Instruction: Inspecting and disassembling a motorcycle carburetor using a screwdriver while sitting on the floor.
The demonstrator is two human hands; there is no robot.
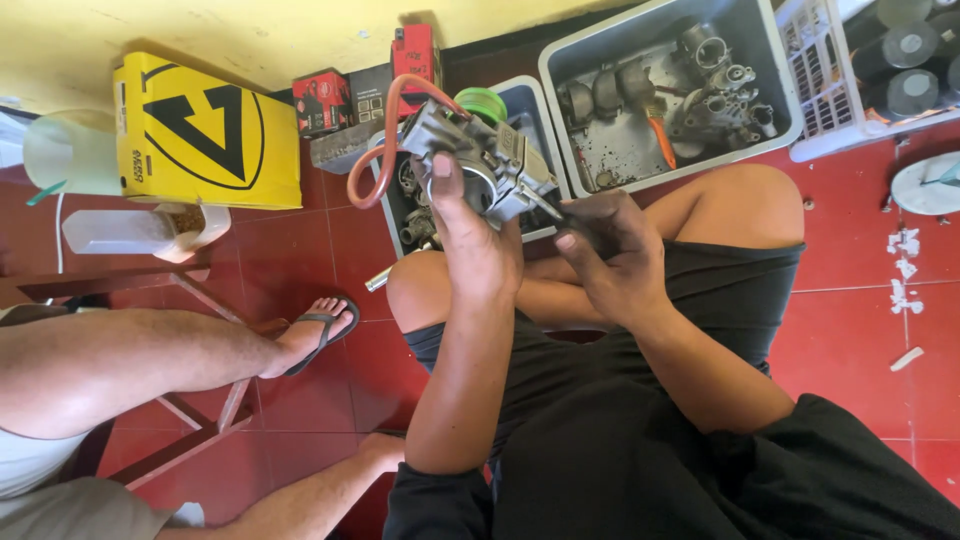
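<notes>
Left hand (478,240) clamped round grey carburetor (490,165) with red hose (380,150), held up over the knees above grey parts bin (560,75); right hand (610,255) closed on a tool at its side.

We hold a metal carburetor (490,165) above our knees, left hand (470,235) gripping it, right hand (615,255) touching its side. At twelve o'clock, just behind it, a small grey bin (535,100) blocks the way, with a larger grey tray (775,90) of metal parts at one o'clock. At ten o'clock stands a yellow box (205,135). At eight o'clock another person's leg and sandalled foot (320,330) cross the floor. Open red floor (860,320) lies at three o'clock.
</notes>
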